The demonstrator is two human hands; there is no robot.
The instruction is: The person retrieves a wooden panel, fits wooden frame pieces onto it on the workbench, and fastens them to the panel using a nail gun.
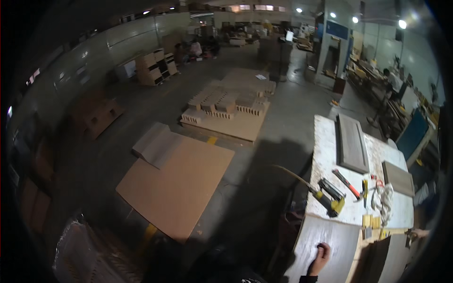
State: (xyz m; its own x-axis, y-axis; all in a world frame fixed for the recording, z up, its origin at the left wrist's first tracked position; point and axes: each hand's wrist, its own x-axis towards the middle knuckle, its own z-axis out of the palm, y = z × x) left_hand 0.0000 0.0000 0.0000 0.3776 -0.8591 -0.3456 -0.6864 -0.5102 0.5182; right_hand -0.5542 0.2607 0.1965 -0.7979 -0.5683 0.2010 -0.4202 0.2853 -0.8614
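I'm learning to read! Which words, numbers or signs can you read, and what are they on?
None I can read out.
Dark clothing, lower edge: white lettering, cut off.
White sheet on stacked boards: any print too small.
Blue panel, upper right: too blurred to tell.

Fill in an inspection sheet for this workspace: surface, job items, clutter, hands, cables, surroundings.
Surface: white tabletop, brown wear marks along its left edge.
Job items: smooth grey panel at the near end, beneath the right hand.
Clutter: red-handled hammer, yellow-green power tool, white bundle, framed panel at the far end.
Hands: right hand over the grey panel, fingers curled; contact and grip unclear. Left hand not in view. Another hand enters from the right, apparently a co-worker's.
Cables: thin yellowish hose runs from the power tool past the table's left edge.
Surroundings: large brown board and stacked pieces left of the table; dim workshop.
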